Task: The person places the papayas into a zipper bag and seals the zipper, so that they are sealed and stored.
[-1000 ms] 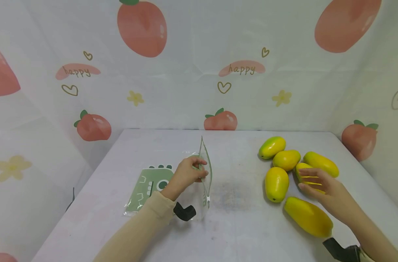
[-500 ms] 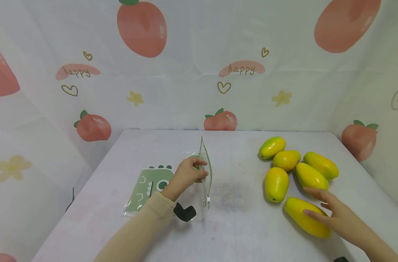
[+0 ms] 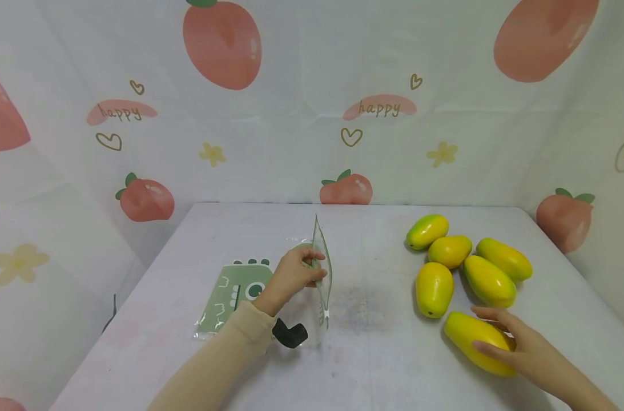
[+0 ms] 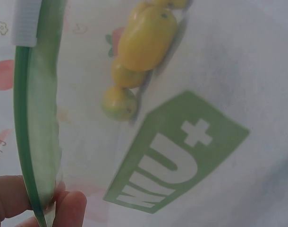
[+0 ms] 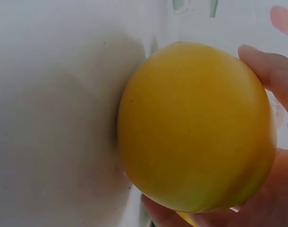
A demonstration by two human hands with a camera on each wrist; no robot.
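Observation:
My left hand [image 3: 296, 271] pinches the green zip edge of a clear slider bag [image 3: 327, 294], held upright near the middle of the table. The left wrist view shows its white slider [image 4: 25, 21] and a green printed label [image 4: 177, 151] on the see-through film. At the front right, my right hand [image 3: 532, 354] grips the nearest yellow mango [image 3: 468, 337], thumb on one side and fingers on the other. That mango [image 5: 196, 127] fills much of the right wrist view, its underside close to the table, and hides part of the fingers.
Several more yellow mangoes [image 3: 434, 290] lie clustered behind the right hand, some tinged green. A flat bag with a green cartoon dinosaur print [image 3: 216, 308] lies left of the upright bag, partly behind the left arm. A fruit-printed cloth [image 3: 291, 142] hangs behind the table [image 3: 378, 371].
My right hand has come down and toward me from the rear mangoes to the front one, closing round it; that mango has shifted slightly. The left hand and bag stay in place.

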